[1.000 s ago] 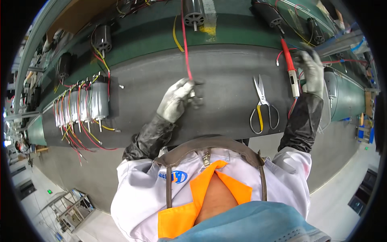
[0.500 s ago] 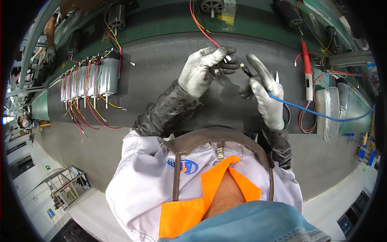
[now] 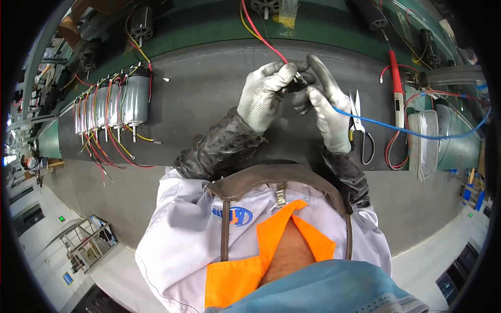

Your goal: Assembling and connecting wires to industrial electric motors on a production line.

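Note:
Both my hands wear white-and-grey gloves and meet over the dark mat. My left hand point(image 3: 265, 93) is closed in a pinch on the end of a red wire point(image 3: 269, 46), which runs up towards a motor point(image 3: 266, 7) on the far green belt. Its fingers mostly hide the wire's terminal. My right hand point(image 3: 329, 107), index finger raised, grips a dark lead whose tip touches or nearly touches that terminal; the fingers hide the exact contact. A blue cable point(image 3: 386, 125) trails from my right hand to the right. Scissors point(image 3: 357, 117) lie just right of that hand.
A row of grey motors point(image 3: 138, 99) with coloured wires stands on the mat at left. To the right lie a red-handled tool point(image 3: 397, 86) and a clear plastic box point(image 3: 424, 143). More motors, one a dark motor point(image 3: 141, 23), sit along the far belt.
My right hand has moved left and brought the dark lead up to the wire end in my left hand. More of the scissors now shows.

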The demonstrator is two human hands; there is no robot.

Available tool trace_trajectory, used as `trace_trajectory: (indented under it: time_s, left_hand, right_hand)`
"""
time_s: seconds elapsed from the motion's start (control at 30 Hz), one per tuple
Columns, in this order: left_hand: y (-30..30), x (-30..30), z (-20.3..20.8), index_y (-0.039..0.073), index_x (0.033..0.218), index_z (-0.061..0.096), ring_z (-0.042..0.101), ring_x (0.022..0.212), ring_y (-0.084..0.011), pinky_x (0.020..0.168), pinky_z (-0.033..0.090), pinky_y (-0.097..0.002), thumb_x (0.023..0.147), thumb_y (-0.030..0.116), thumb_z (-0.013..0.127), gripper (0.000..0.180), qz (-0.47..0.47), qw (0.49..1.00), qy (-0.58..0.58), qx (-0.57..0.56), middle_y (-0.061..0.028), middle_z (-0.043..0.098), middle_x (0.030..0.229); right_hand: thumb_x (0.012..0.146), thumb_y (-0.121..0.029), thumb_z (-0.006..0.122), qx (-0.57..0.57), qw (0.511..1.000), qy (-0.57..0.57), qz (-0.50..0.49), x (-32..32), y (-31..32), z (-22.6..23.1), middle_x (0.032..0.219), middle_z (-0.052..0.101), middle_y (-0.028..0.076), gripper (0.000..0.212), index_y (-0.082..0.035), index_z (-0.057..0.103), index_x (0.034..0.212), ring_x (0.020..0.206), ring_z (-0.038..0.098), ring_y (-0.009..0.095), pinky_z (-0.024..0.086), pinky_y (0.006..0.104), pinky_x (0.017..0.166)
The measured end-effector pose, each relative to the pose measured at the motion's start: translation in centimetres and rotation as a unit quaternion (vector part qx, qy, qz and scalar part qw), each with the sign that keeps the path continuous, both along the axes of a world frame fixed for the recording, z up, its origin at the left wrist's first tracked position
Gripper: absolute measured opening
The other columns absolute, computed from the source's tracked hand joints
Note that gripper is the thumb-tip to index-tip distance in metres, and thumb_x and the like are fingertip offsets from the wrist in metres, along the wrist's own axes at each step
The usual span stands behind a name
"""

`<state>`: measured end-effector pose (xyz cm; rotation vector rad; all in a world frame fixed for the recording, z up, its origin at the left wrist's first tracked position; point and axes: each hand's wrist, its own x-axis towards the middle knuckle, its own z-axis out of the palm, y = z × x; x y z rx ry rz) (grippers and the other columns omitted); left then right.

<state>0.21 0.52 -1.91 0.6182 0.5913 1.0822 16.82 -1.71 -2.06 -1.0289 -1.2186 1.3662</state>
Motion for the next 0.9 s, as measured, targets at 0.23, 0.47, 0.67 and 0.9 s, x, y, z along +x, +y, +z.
trace_trajectory:
  time_s: [0.23,0.47,0.67,0.9]
  left_hand:
    - [1.1,0.3,-3.7,-0.008,0.122,0.060,0.066,0.097,-0.0254,0.087,0.053,-0.0360,0.104,0.025,0.052,0.039,-0.108,0.980,-0.166,0.008,-0.0166,0.069,0.107]
    - [2.1,-0.1,-4.8,-0.009,0.125,0.058,0.060,0.119,-0.0298,0.100,0.049,-0.0430,0.103,0.027,0.051,0.043,0.034,0.994,-0.078,-0.066,-0.0202,0.063,0.128]
    - [1.3,-1.1,-4.8,-0.008,0.126,0.057,0.060,0.122,-0.0305,0.102,0.048,-0.0430,0.102,0.021,0.052,0.038,0.013,0.996,-0.076,-0.052,-0.0213,0.061,0.132]
    - [1.1,-1.3,-4.2,-0.007,0.126,0.057,0.058,0.125,-0.0313,0.103,0.048,-0.0431,0.102,0.020,0.052,0.036,0.038,0.996,-0.070,-0.039,-0.0222,0.060,0.134]
  right_hand:
    - [0.093,-0.011,0.062,0.026,0.999,-0.012,0.018,1.1,1.4,-0.7,0.107,0.069,0.011,0.059,-0.004,0.045,0.148,0.081,0.067,0.016,0.054,0.0292,0.070]
    - [0.089,-0.024,0.071,0.121,0.636,-0.722,-0.243,22.2,2.6,-5.0,0.117,0.065,0.023,0.059,-0.007,0.052,0.142,0.090,0.066,0.034,0.052,0.0393,0.078]
    - [0.086,-0.007,0.070,0.064,0.868,-0.435,-0.230,21.9,4.3,-6.5,0.117,0.068,0.019,0.049,0.000,0.059,0.134,0.103,0.067,0.028,0.052,0.0353,0.090]
    - [0.084,0.004,0.068,-0.041,0.992,-0.122,0.012,9.5,11.9,-1.9,0.127,0.065,0.012,0.051,0.007,0.058,0.133,0.113,0.062,0.018,0.049,0.0279,0.098]
